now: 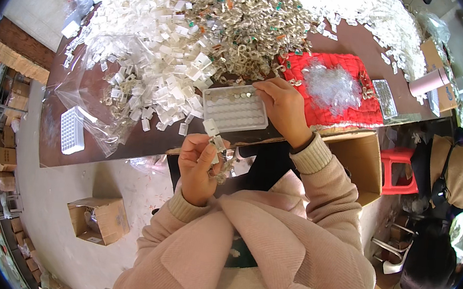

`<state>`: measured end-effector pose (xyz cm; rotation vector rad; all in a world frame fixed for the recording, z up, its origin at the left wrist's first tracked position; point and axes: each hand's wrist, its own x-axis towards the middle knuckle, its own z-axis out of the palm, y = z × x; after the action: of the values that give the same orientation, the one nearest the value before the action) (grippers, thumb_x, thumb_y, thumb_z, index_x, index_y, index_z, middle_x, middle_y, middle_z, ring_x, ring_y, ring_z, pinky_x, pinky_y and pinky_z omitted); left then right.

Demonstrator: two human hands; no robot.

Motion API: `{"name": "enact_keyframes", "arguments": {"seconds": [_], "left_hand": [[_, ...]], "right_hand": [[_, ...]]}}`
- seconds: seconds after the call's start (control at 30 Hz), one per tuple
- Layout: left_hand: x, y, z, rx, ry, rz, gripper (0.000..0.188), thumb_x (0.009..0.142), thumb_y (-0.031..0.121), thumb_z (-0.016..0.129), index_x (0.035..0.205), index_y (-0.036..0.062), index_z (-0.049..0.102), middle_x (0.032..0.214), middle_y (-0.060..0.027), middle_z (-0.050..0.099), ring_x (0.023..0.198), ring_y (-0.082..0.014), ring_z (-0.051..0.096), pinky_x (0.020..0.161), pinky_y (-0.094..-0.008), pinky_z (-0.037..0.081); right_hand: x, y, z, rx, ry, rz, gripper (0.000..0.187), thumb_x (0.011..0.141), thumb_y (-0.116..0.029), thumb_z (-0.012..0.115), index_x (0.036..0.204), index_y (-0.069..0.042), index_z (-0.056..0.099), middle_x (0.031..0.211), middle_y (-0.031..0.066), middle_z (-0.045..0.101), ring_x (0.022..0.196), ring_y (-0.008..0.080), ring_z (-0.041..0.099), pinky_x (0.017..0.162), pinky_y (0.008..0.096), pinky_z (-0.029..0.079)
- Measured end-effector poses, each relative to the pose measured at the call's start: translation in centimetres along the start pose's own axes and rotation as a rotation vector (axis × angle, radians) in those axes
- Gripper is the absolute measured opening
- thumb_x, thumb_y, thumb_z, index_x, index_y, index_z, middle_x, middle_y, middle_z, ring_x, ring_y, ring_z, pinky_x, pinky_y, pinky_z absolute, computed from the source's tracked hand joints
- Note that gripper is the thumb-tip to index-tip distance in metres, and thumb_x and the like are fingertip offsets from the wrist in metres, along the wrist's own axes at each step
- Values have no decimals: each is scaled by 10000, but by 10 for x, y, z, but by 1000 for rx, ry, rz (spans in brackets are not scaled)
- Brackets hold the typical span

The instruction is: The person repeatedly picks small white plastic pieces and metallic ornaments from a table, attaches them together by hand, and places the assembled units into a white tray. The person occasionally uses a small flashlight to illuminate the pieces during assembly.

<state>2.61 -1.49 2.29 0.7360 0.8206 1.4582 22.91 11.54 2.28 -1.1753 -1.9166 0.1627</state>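
Observation:
My left hand point(196, 169) is closed in front of the table edge. Small white plastic tags point(211, 128) stick up from its fingertips, and clear, shiny bits hang below them. My right hand point(285, 108) reaches over the far right corner of a white tray point(232, 123) with rows of round hollows. Its thumb and fingers are pinched together there, and whatever is between them is too small to make out. A few pale, shiny round pieces point(243, 95) lie in the tray's far row beside those fingertips.
White tags point(167, 53) heap up at the far left beside a pile of metallic pieces point(250, 22). Clear plastic bits point(333, 87) lie on a red cloth point(359, 114) at right. A second white tray point(72, 130) sits left, a pink cup point(429, 82) far right. A carton point(98, 219) stands on the floor.

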Motion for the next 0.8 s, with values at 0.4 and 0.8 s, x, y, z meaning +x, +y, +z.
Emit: {"name": "enact_keyframes", "arguments": {"seconds": [0.4, 0.8], "left_hand": [[10, -3, -7, -224, -57, -15, 137, 1008, 80, 563, 1144, 62, 555, 1085, -180, 709, 601, -60, 481, 542, -191, 394], [3, -9, -1, -154, 46, 98, 185, 954, 38, 661, 1131, 23, 610, 916, -61, 676, 614, -71, 546, 531, -199, 427]], "right_hand": [[10, -8, 7, -135, -211, 75, 109, 863, -102, 667, 964, -96, 625, 886, 115, 613, 833, 347, 639, 679, 431, 519], [-28, -106, -16, 181, -71, -210, 256, 756, -14, 708, 1003, -47, 648, 921, 100, 631, 811, 302, 647, 675, 373, 537]]}}
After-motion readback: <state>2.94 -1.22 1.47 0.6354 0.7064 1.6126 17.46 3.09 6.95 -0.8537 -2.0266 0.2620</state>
